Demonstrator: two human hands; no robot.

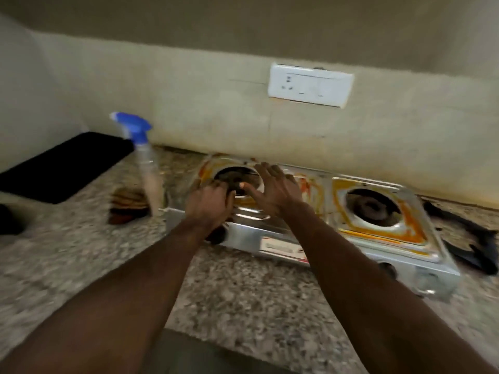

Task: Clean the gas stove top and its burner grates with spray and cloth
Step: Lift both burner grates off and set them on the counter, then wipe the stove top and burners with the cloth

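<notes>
Granite countertop [256, 300] carries a steel two-burner gas stove [310, 228], top caked in orange grime, unwiped. Left hand [208, 206] curls at left burner [237, 179]; blur hides whether it grips anything. Right hand [272, 190] hovers spread, empty. Grates [469, 238] look removed, lying right of stove. Spray bottle [145, 160] and cloth [127, 206] sit left, unheld. Barely started.

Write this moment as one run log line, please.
left hand: at left burner | right hand: open above stove | spray bottle: standing left, untouched
</notes>
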